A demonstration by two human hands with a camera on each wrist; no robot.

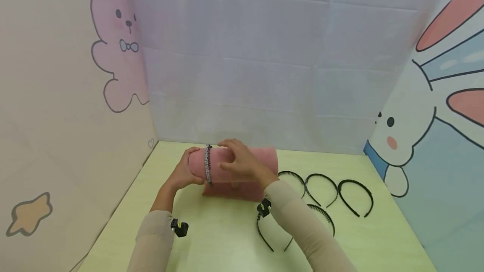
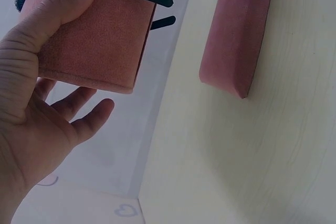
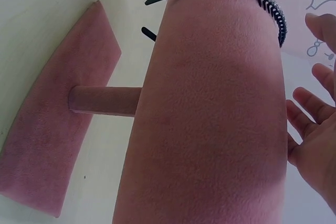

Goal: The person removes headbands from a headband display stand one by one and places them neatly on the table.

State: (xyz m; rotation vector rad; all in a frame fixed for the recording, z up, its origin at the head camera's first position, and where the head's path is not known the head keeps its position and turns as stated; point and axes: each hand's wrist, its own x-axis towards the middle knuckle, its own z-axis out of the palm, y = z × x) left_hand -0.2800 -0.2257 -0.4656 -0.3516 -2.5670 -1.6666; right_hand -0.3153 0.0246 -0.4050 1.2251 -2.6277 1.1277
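A pink velvety roll (image 1: 242, 163) lies level on a post above a pink base (image 1: 234, 191), as a headband stand. Around its left part sits a black toothed headband (image 1: 207, 165) with a sparkly silver band. At the roll's left end, my left hand (image 1: 183, 173) holds the headband; its thumb (image 2: 68, 9) presses the sparkly band, while the lower fingers spread past the roll's end. My right hand (image 1: 242, 160) is spread over the roll's middle, holding nothing. In the right wrist view, its fingers (image 3: 312, 106) are beside the roll, apart from the headband.
Several black headbands lie on the pale table (image 1: 211, 238) to the right, among them a plain dark one (image 1: 355, 181) and a toothed one (image 1: 321, 211) partly behind my right sleeve. A white curtain (image 1: 242, 74) stands behind, with cartoon-printed walls on both sides.
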